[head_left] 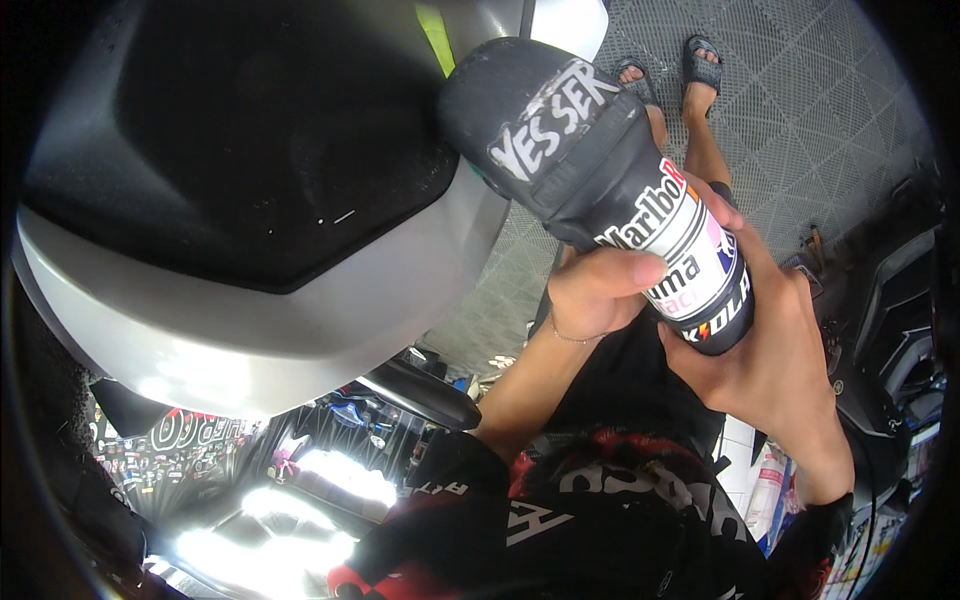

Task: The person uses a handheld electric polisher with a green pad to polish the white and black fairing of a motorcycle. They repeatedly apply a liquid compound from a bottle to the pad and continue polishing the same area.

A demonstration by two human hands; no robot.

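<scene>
Dark cylindrical part [610, 190] with stickers on a white band, held close to the camera and running from 11 o'clock down to 4 o'clock, beside a silver scooter body panel [300, 320] at 9 o'clock. Left hand [597, 290] grips its underside at centre; right hand [770, 340] clasps its lower end at 3 o'clock. Sandalled feet [700, 65] stand on the mesh floor [800, 130] at 1 o'clock.

- The floor [820, 110] is grey, covered in a fine grid of small perforations with faint diagonal seams.
- Two feet in dark sandals [700, 65] stand on it near the top edge.
- A silver and black scooter body [250, 330] hides the floor's left part.
</scene>
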